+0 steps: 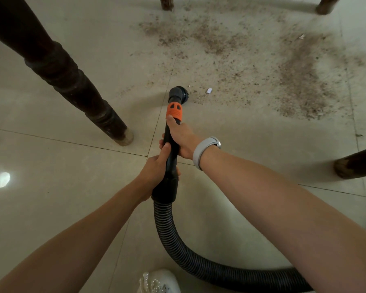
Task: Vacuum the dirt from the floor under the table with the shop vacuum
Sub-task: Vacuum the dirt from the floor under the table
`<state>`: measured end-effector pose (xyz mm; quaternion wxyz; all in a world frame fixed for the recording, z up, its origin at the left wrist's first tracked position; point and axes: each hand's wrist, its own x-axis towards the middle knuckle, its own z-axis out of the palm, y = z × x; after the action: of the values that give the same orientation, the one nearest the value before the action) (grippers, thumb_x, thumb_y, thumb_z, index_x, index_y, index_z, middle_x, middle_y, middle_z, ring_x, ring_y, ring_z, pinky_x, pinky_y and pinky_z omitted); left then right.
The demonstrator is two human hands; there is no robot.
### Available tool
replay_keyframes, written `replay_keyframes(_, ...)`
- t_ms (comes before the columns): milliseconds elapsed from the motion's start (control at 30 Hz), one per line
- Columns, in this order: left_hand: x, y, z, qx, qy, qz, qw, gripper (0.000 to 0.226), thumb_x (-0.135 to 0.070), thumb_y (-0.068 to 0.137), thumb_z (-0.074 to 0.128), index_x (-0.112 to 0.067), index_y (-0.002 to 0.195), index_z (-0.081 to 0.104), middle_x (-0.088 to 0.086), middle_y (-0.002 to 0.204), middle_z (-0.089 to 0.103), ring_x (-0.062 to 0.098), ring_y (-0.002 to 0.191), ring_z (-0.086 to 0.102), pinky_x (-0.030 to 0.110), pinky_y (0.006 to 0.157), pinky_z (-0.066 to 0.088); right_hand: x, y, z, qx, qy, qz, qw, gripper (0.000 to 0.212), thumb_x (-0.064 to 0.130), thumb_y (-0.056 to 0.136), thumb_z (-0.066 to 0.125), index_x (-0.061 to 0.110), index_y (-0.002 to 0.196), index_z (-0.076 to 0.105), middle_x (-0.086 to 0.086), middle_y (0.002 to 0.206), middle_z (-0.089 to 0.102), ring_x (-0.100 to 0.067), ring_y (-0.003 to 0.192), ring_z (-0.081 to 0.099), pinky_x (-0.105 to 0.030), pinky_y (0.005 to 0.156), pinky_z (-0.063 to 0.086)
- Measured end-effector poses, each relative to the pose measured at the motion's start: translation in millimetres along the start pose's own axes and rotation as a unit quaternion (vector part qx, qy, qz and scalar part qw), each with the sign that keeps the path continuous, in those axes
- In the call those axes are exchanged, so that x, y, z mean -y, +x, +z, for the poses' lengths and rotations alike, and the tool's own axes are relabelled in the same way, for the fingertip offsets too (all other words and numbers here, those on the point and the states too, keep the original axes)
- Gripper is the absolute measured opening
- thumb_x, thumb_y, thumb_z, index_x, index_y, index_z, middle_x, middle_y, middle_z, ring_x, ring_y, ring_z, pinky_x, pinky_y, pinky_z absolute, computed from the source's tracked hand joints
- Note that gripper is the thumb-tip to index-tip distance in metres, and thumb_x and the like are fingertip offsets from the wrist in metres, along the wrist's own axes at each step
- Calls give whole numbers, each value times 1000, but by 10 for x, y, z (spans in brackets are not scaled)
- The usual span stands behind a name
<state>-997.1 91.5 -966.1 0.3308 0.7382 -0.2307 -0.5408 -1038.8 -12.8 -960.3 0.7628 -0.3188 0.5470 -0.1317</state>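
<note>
- The right hand (181, 139) is grasping the black wand (172, 149) just behind its orange collar (174, 112), thumb lying along the top; this forward grip is probably steering the tip.
- The left hand (156, 168) is wrapping around the wand lower down, just above the cuff where the ribbed hose (178, 240) joins; it seems to be carrying the weight and feeding the push.
- The round nozzle (178, 94) is pointing down at the floor at the near edge of the dirt (294, 85); whether it is touching the tiles I cannot tell.
- The dirt is lying scattered ahead and to the right, thickest in a band on the right, with a small white scrap (209, 90) just beside the nozzle; most of it looks still to be collected.
- The floor (51, 208) is glossy pale tile with dark joints; turned dark table legs (72, 85) are standing around the patch, so the wand will be needing to work between them.
- The hose is curving back right; a white shoe (159, 281) is showing at the bottom edge.
</note>
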Motion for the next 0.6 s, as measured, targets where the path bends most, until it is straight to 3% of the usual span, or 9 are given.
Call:
replay_keyframes(67,7,-21,31,2,7,-1,1000,60,-53,97,29,-5,87,62,9,68,65,22,67,64,36,75,53,-21,-6,-38,-5,-5,1,1000,35,37,98,44,8,78,44,-10,71,52,-29,72,57,-45,90,51)
replay_keyframes(167,9,-39,87,2,11,-2,1000,59,-54,97,29,-5,87,63,8,67,65,23,68,64,41,81,54,-29,-54,-123,7,22,9,1000,33,34,99,42,8,79,42,-9,68,49,-22,59,53,-39,80,50)
replay_keyframes(367,-11,-52,203,11,23,0,1000,62,-56,96,29,-5,85,64,11,68,66,27,70,65,45,87,53,-25,-131,-274,8,38,9,999,30,34,99,42,9,81,41,-9,69,49,-20,56,52,-36,70,50)
replay_keyframes(600,-53,-29,311,23,38,8,999,64,-57,95,29,-4,83,64,9,67,67,24,67,66,42,84,54,-6,-145,-419,-7,36,3,999,31,35,100,41,10,82,42,-9,69,50,-21,55,53,-37,71,51)
